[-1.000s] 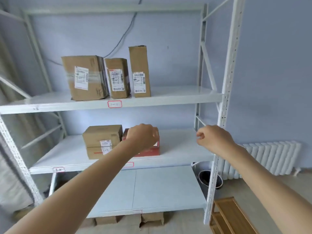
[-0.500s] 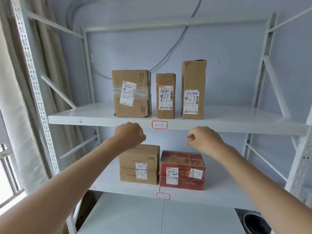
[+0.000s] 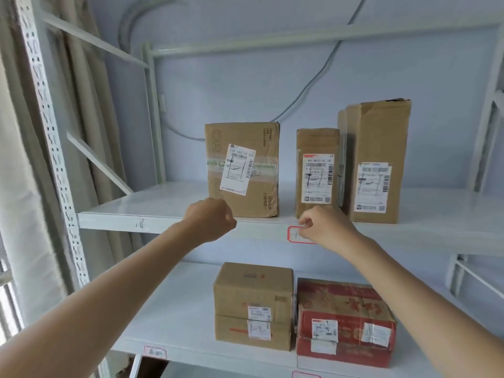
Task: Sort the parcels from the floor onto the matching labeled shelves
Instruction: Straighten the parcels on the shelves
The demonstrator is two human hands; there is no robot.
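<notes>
Parcels already on the shelves lie ahead of and above or below both hands; none sits on any floor in view, so any parcel left to sort lies out of frame, likely below and behind the hands' present reach. Neither hand holds anything. The left hand (image 3: 208, 223) is curled into a loose fist, empty, level with the front lip of the upper shelf (image 3: 152, 211) and just in front of the wide parcel (image 3: 242, 170). The right hand (image 3: 326, 227) has its fingers curled together at the red-edged label (image 3: 296, 234) on that lip, apparently touching or pinching it; I cannot tell which. Directly above the right hand stands the narrow parcel (image 3: 316, 170), upright, with the tall parcel (image 3: 373, 162) touching it on the right. On the lower shelf (image 3: 177, 309) a brown parcel (image 3: 253, 304) and a red parcel (image 3: 343, 323) sit side by side, well under both forearms. My judgement: the coming move is downward and back toward the floor, both hands about equally placed.
</notes>
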